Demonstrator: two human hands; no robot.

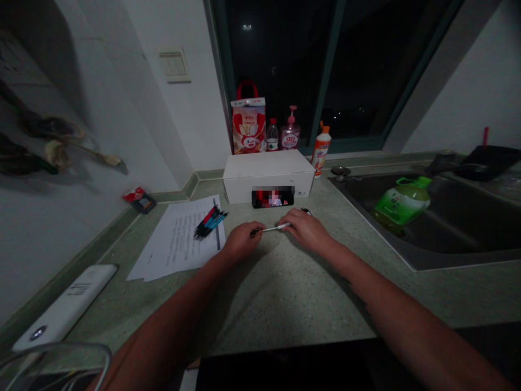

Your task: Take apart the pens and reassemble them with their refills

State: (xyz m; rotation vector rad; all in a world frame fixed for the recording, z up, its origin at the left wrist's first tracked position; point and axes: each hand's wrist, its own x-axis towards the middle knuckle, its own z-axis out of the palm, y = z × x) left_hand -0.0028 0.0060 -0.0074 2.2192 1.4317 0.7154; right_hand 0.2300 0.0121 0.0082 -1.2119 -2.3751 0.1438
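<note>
The left hand (245, 238) and right hand (305, 228) have fingers clamped on opposite ends of a pen (271, 228), over the desk (285, 293). Apparently its parts are being handled; the next move calls for steady alignment.

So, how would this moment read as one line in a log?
left grip: dark end of pen-like item | right grip: its white end | ahead: phone before white box | left: pens on papers
</note>
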